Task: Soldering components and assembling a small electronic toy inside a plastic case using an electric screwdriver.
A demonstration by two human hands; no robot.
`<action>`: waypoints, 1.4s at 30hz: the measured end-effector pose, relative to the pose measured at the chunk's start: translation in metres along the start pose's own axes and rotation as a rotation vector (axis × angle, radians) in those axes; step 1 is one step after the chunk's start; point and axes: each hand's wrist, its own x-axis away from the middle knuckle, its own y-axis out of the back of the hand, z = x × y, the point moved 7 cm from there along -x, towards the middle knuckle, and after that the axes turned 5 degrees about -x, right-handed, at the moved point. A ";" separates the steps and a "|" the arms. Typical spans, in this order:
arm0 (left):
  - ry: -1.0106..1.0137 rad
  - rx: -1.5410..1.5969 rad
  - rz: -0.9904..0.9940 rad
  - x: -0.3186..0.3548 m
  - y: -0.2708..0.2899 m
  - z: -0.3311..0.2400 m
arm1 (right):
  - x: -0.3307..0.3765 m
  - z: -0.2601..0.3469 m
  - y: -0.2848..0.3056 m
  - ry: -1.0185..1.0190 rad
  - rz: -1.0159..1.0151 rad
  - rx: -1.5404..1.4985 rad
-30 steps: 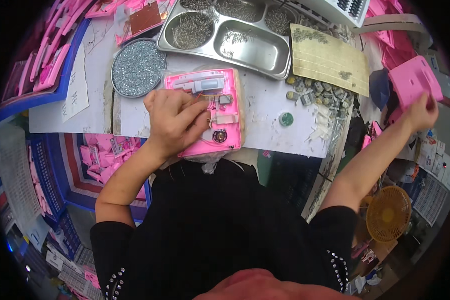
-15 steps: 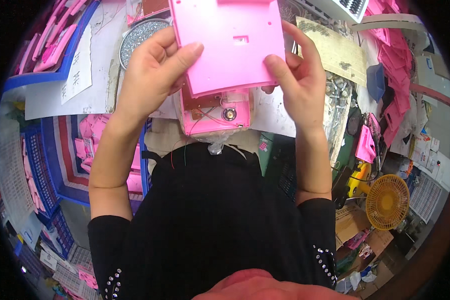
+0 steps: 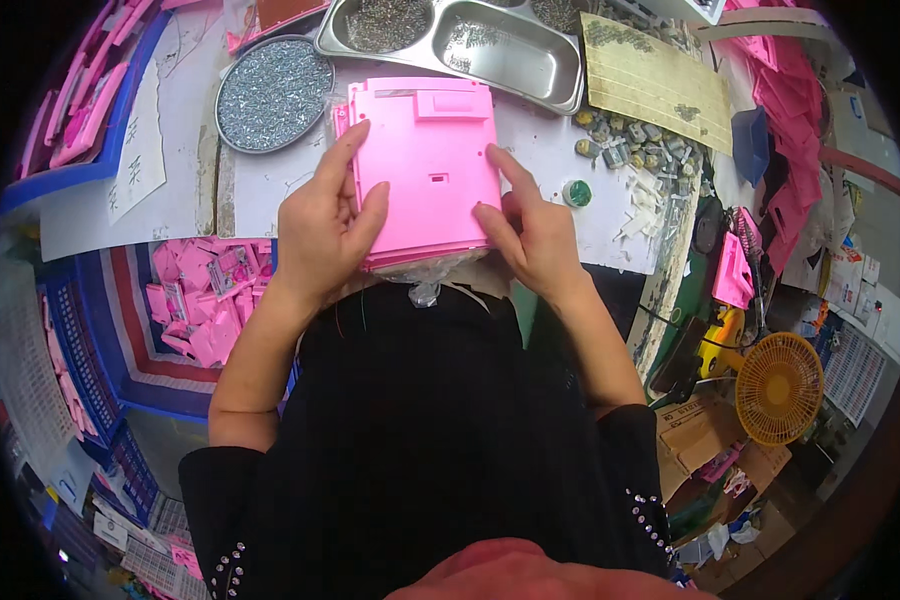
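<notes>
Smooth matte plastic here: a flat pink rectangular cover panel (image 3: 428,165), back side up, with a raised rectangular tab near its far edge and small slots punched in its face. It lies on the white work table (image 3: 270,180), just in front of the person's body, stacked on a second pink shell whose edge peeks out beneath the near side. Its long axis runs away from the person, tab end pointing toward the steel tray.

The left hand (image 3: 325,235) presses on the panel's left edge, index finger stretched along the side, thumb laid across the face, palm down. The right hand (image 3: 530,235) mirrors it on the right edge, index finger angled up along the rim, thumb tucked on the near corner. Both hands are clamped on the panel, 1 per side, forearms rising from the lower edge in short black sleeves.

Beyond the panel sits a shiny divided steel tray (image 3: 560,85) holding grainy grey screws. Left of the panel, a round metal dish (image 3: 273,92) glitters, full of tiny screws. Right of the panel, a small green round cap (image 3: 576,192) rests.
</notes>
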 end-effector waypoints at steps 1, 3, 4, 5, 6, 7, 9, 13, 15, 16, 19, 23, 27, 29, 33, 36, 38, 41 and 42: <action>0.033 0.031 0.004 0.001 0.000 0.003 | 0.000 0.001 -0.001 0.009 0.012 -0.005; -0.012 0.022 0.001 0.005 -0.001 0.002 | 0.006 -0.001 0.001 -0.011 0.024 -0.063; -0.031 0.015 -0.002 0.006 -0.001 0.001 | 0.008 -0.004 0.001 -0.019 0.031 -0.096; -0.030 0.033 -0.009 0.005 0.000 0.002 | 0.009 -0.006 0.000 -0.005 0.033 -0.113; -0.030 0.056 -0.013 0.006 0.000 0.001 | 0.010 -0.008 0.000 0.005 0.031 -0.127; -0.030 0.079 -0.016 0.006 0.000 0.001 | 0.011 -0.008 0.000 0.016 0.030 -0.141; 0.046 0.115 -0.049 0.013 0.002 0.009 | 0.010 -0.008 -0.003 -0.010 0.047 -0.161; 0.102 -0.004 -0.099 0.028 0.002 0.012 | 0.012 -0.013 -0.005 -0.078 0.005 -0.210; 0.138 0.058 -0.096 0.034 0.001 0.015 | 0.011 -0.012 -0.006 -0.080 0.006 -0.175; 0.157 0.089 -0.095 0.037 -0.001 0.016 | 0.011 -0.012 -0.006 -0.081 0.007 -0.158; 0.131 0.161 -0.138 0.048 -0.003 0.019 | 0.009 -0.011 -0.004 -0.131 0.063 -0.075; 0.091 0.090 -0.121 0.056 -0.003 0.015 | 0.010 -0.016 -0.006 -0.221 0.127 -0.188; 0.114 0.071 -0.044 0.058 -0.002 0.020 | 0.007 -0.011 -0.005 -0.178 0.109 -0.104; 0.135 0.074 -0.019 0.055 0.000 0.020 | 0.005 -0.009 -0.004 -0.153 0.101 -0.079; 0.173 0.117 0.005 0.047 0.002 0.014 | -0.002 -0.001 -0.004 -0.110 0.155 -0.050; 0.163 0.111 0.028 0.047 0.002 0.014 | -0.012 0.004 -0.003 -0.022 0.287 0.126; 0.187 0.101 0.064 0.047 0.002 0.018 | -0.016 0.003 -0.007 -0.011 0.359 0.222; 0.222 0.086 0.098 0.047 0.002 0.022 | -0.022 0.006 -0.004 -0.039 0.411 0.326; 0.200 0.064 0.104 0.047 0.002 0.023 | -0.021 0.010 -0.003 -0.035 0.415 0.383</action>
